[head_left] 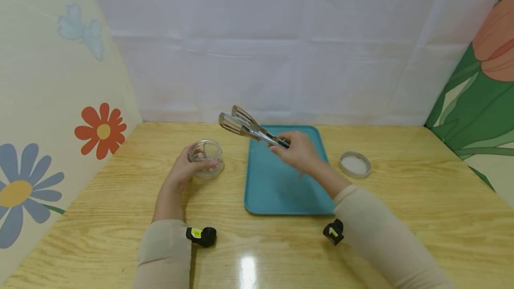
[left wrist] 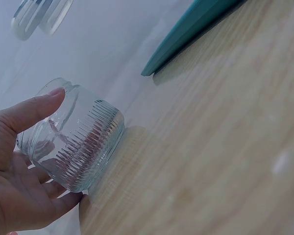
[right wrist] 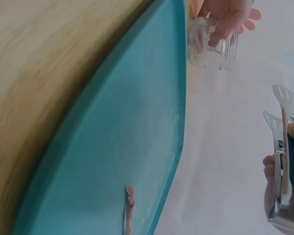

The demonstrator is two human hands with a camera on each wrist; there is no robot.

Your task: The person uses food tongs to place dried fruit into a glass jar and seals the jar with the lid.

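My left hand (head_left: 181, 172) grips a clear glass jar (head_left: 209, 147) standing on the table left of the tray, thumb on the near side and fingers behind. Through the jar's ribbed wall, something reddish-pink shows in the left wrist view. My right hand (head_left: 299, 151) holds metal tongs (head_left: 257, 134) with slotted ends and dark grips. The tongs are over the tray's far left part, their tips parted with nothing between them and pointing left, beyond the jar. A pinkish strip (right wrist: 129, 208) lies on the blue-green tray (right wrist: 112, 127); in the head view my right wrist mostly covers it.
A round, pale lid (head_left: 355, 165) lies on the wooden table (head_left: 401, 208) right of the tray. A white cloth backdrop (head_left: 273, 57) stands behind the table, with flower-painted panels at both sides. Each sleeve wears a small black camera (head_left: 202, 236).
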